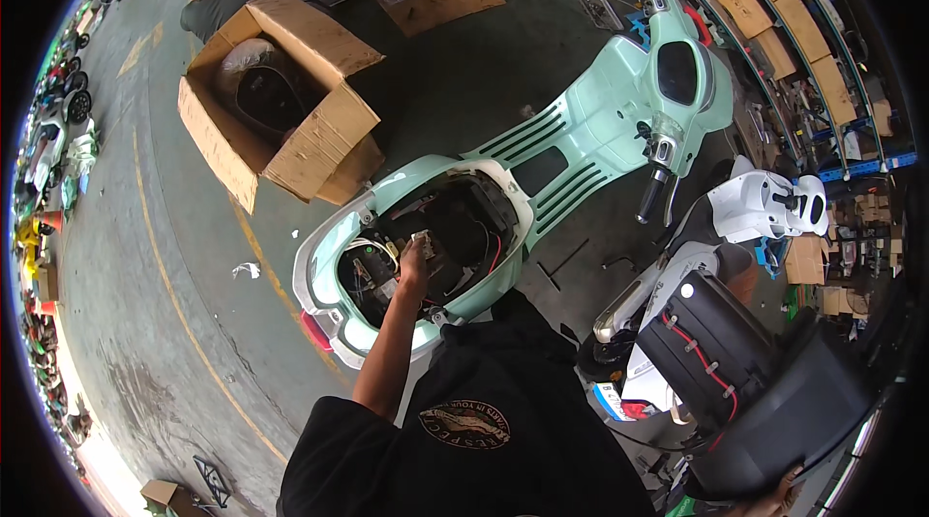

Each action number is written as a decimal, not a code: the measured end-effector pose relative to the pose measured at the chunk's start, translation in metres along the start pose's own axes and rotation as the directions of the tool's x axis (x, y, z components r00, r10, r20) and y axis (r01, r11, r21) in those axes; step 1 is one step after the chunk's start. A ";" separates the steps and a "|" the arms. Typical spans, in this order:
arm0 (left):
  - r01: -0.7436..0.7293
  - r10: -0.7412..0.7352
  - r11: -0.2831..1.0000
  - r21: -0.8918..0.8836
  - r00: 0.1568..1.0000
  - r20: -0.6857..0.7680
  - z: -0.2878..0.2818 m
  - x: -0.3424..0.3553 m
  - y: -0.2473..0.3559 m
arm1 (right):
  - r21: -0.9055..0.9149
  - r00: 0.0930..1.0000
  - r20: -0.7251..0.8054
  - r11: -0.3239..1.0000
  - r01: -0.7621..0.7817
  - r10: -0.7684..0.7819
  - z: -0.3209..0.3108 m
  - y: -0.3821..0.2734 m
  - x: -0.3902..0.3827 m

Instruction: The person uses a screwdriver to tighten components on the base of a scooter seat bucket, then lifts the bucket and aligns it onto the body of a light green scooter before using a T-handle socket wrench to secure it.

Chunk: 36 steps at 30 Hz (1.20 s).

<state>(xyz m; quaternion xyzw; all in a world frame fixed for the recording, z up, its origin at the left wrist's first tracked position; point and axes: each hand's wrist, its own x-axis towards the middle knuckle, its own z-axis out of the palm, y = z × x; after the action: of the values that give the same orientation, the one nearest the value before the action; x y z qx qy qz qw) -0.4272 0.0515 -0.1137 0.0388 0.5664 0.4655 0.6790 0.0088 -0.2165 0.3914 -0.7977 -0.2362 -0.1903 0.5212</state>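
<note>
A mint-green scooter [581,130] stands before me, seat off, with an open compartment [518,197] holding wires and dark parts. My left hand [414,260] reaches into its middle, fingers closed around or against a small pale piece that I cannot make out. At the lower right, my right hand [779,488] grips the edge of a black plastic bucket [794,420], tilted, with a red cable [697,352] clipped along its underside. A white scooter [629,289] is partly hidden behind that bucket.
An open cardboard box [319,149] with a dark seat lies upper left, a person [218,9] beyond it. A white scooter front [764,202] and shelving [808,43] with flat cardboard are on the right. A T-handled tool [561,265] lies on the floor; parked vehicles [63,120] line the far left.
</note>
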 end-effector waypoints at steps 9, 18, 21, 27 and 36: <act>-0.009 0.010 1.000 0.013 0.998 -0.055 0.010 -0.006 0.016 | 0.078 0.967 0.197 0.980 -0.182 0.164 0.064 0.056 0.007; 0.055 -0.060 0.998 -0.039 0.985 -0.160 -0.006 -0.002 -0.010 | -0.152 0.956 0.292 0.987 0.052 -0.005 0.130 0.155 0.042; 0.062 -0.065 0.998 -0.022 0.982 -0.176 0.006 0.000 -0.013 | -0.355 0.970 0.217 0.935 -0.024 0.108 0.166 0.138 0.026; 0.076 -0.066 0.997 0.034 0.968 -0.240 0.018 0.018 -0.028 | -0.313 0.925 0.336 0.947 -0.067 0.177 0.223 0.154 0.017; -0.030 0.154 0.826 0.562 0.973 -0.174 0.034 0.041 -0.061 | -0.612 0.836 0.401 0.789 -0.061 0.375 0.296 0.271 0.010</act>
<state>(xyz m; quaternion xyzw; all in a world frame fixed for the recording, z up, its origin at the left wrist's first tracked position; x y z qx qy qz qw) -0.3671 0.0606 -0.1674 0.2120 0.7437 0.3147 0.5505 0.1900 -0.0352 0.0821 -0.9606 -0.1971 0.0258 0.1945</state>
